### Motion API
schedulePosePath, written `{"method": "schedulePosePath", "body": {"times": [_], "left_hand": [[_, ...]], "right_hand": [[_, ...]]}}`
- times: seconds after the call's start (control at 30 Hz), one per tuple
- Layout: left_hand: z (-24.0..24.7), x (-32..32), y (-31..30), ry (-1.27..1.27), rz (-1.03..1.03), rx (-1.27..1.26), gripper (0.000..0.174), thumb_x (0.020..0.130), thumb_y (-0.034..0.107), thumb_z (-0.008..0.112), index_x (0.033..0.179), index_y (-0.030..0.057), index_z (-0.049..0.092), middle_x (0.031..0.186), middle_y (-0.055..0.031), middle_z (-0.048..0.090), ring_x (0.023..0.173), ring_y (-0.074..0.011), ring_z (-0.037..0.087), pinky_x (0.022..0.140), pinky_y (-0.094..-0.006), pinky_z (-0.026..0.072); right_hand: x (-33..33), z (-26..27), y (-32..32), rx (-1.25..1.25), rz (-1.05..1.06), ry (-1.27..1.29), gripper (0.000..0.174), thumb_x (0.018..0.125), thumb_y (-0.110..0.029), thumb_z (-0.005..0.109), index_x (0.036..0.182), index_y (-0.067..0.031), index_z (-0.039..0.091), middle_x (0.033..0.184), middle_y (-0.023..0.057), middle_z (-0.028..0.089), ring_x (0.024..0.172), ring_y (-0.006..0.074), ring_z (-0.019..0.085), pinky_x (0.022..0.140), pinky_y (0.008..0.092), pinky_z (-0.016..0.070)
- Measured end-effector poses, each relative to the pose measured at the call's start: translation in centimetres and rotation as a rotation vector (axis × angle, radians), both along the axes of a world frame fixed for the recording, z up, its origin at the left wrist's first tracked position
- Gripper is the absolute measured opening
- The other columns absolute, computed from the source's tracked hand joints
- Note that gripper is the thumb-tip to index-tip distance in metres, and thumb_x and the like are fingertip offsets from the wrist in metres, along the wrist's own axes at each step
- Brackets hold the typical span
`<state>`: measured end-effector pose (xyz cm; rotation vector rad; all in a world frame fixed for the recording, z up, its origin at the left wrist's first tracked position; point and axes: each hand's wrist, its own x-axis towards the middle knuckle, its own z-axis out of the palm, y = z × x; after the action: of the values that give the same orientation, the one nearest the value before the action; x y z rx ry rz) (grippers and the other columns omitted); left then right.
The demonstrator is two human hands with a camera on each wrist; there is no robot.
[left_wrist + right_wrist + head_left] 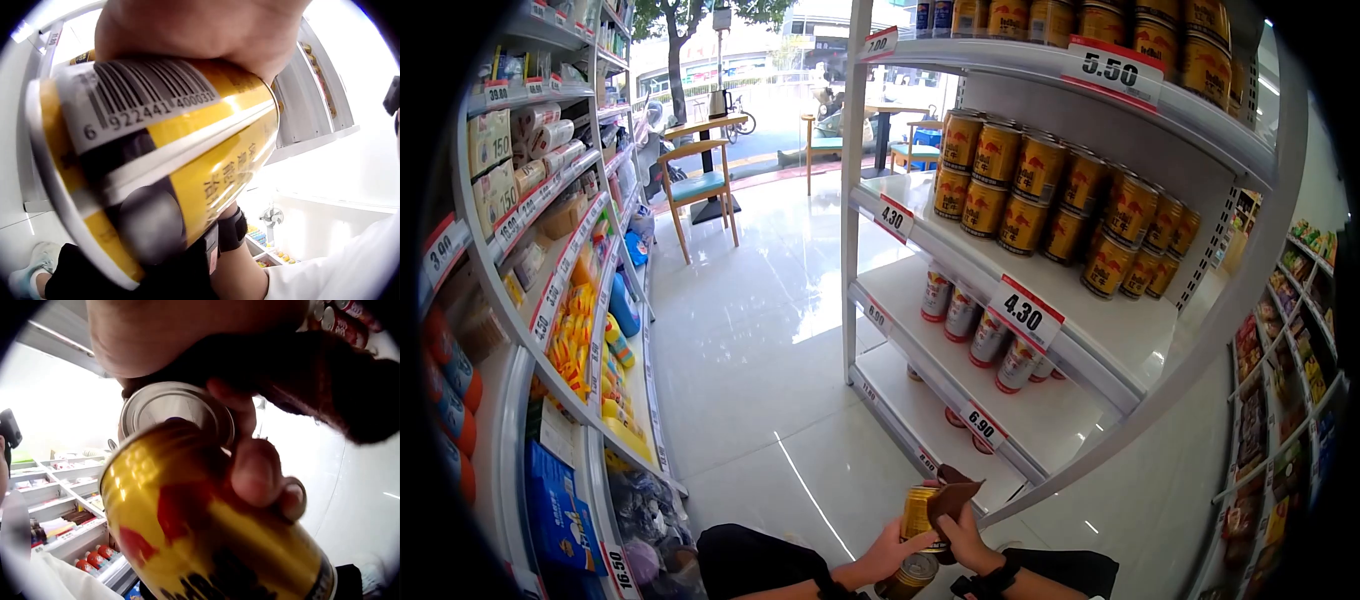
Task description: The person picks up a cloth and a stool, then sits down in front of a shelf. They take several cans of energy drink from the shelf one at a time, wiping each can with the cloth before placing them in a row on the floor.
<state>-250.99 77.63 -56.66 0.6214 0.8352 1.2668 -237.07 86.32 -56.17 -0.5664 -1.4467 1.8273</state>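
Two gold cans are near the person's hands at the bottom of the head view. The left hand (pixel 892 552) grips the upper can (pixel 916 512); the lower can (pixel 917 570) is just below that hand. The right hand (pixel 968 545) pinches a dark brown cloth-like piece (pixel 953 500) against the upper can's side. In the left wrist view a can with a barcode (pixel 156 100) lies under the palm (pixel 200 31). The right wrist view has a gold can (pixel 206 512), a silver can top (pixel 178 412) behind it and the brown piece (pixel 312 375); whose fingertips touch the can, I cannot tell.
A white shelf rack (pixel 1010 240) with stacked gold cans (pixel 1040 170) and white-and-red cans (pixel 990 335) stands ahead and right. Stocked shelves (pixel 550 220) line the left side. Chairs (pixel 698 187) and tables are beyond the tiled floor (pixel 750 300).
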Motion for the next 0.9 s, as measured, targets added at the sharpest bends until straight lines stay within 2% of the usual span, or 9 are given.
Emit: {"method": "schedulePosePath", "body": {"times": [0.07,0.13,0.33,0.4,0.43,0.63,0.67,0.73,0.9], "left_hand": [[-0.1,0.2,0.0,0.211,-0.043,0.034,0.048,0.094,0.027,0.068,0.128,-0.001,0.049,0.112,-0.0053,0.061,0.099,-0.0117,0.059,0.087,-0.0288,0.0488],[0.1,0.3,0.0,0.185,-0.03,0.024,0.048,0.094,0.027,0.069,0.129,-0.0009,0.049,0.112,-0.0052,0.061,0.1,-0.0124,0.059,0.089,-0.0286,0.0482],[-1.1,0.1,-0.1,0.369,-0.216,0.041,0.06,0.09,0.034,0.073,0.132,0.0009,0.045,0.117,-0.0074,0.059,0.105,-0.0142,0.057,0.092,-0.0294,0.0469],[-0.8,0.2,-0.5,0.47,-0.262,0.126,0.06,0.089,0.032,0.074,0.132,0.0011,0.045,0.12,-0.0056,0.058,0.106,-0.016,0.057,0.092,-0.0319,0.0477],[-0.8,0.3,-0.6,0.47,-0.261,0.129,0.06,0.089,0.032,0.074,0.132,0.0011,0.045,0.12,-0.0056,0.058,0.106,-0.016,0.057,0.092,-0.0319,0.0477],[1.5,0.3,-1.3,1.077,-0.315,0.081,0.076,0.082,0.055,0.07,0.13,0.0018,0.046,0.111,-0.0198,0.065,0.102,-0.0335,0.064,0.09,-0.0388,0.0502],[1.1,0.4,-1.3,1.119,-0.306,0.072,0.079,0.081,0.059,0.069,0.13,0.0027,0.046,0.108,-0.0218,0.065,0.1,-0.0365,0.065,0.088,-0.0402,0.0508],[1.2,0.6,-1.6,1.165,-0.29,0.062,0.081,0.079,0.063,0.067,0.131,0.0036,0.046,0.106,-0.0238,0.066,0.098,-0.0394,0.065,0.087,-0.0415,0.0514],[2.4,1.3,-2.2,1.231,-0.17,0.151,0.08,0.079,0.059,0.071,0.133,0.0052,0.046,0.107,-0.0223,0.066,0.096,-0.0391,0.065,0.087,-0.0417,0.0518]], "right_hand": [[0.5,-1.0,0.5,-0.023,0.009,-0.072,0.059,0.096,-0.016,0.056,0.146,-0.0039,0.027,0.14,0.0101,0.042,0.129,0.0205,0.042,0.11,0.0359,0.0341],[0.7,-1.3,0.8,-0.038,0.019,-0.149,0.061,0.097,-0.022,0.056,0.148,-0.0053,0.026,0.142,0.0107,0.039,0.131,0.0206,0.04,0.11,0.0369,0.0338],[1.8,1.5,2.7,-0.052,0.05,-0.202,0.044,0.094,-0.021,0.065,0.13,-0.0012,0.05,0.119,0.0077,0.059,0.112,0.0164,0.056,0.099,0.0319,0.0437],[2.7,2.1,3.7,-0.018,0.245,-0.402,0.041,0.092,-0.028,0.068,0.121,-0.0003,0.058,0.105,0.006,0.064,0.095,0.0136,0.061,0.084,0.0283,0.05],[3.1,2.3,4.0,0.021,0.26,-0.538,0.045,0.09,-0.034,0.07,0.119,-0.0003,0.06,0.097,0.0052,0.066,0.08,0.0116,0.062,0.067,0.0256,0.0508],[2.9,5.3,2.9,-0.073,0.263,-0.843,0.047,0.09,-0.04,0.066,0.115,-0.0003,0.061,0.089,0.0063,0.064,0.063,0.0125,0.059,0.05,0.0259,0.0464],[3.0,4.9,2.9,-0.068,0.264,-0.842,0.047,0.09,-0.04,0.066,0.115,-0.0003,0.061,0.089,0.0063,0.064,0.063,0.0125,0.059,0.05,0.0259,0.0464],[3.1,2.9,3.2,-0.08,0.234,-0.745,0.041,0.093,-0.03,0.064,0.116,0.0032,0.06,0.099,0.0065,0.065,0.088,0.012,0.06,0.076,0.0251,0.0494],[3.7,2.1,3.3,-0.126,0.144,-0.584,0.035,0.094,-0.026,0.061,0.113,0.0028,0.062,0.101,0.0069,0.065,0.09,0.0122,0.061,0.08,0.0251,0.049]]}}
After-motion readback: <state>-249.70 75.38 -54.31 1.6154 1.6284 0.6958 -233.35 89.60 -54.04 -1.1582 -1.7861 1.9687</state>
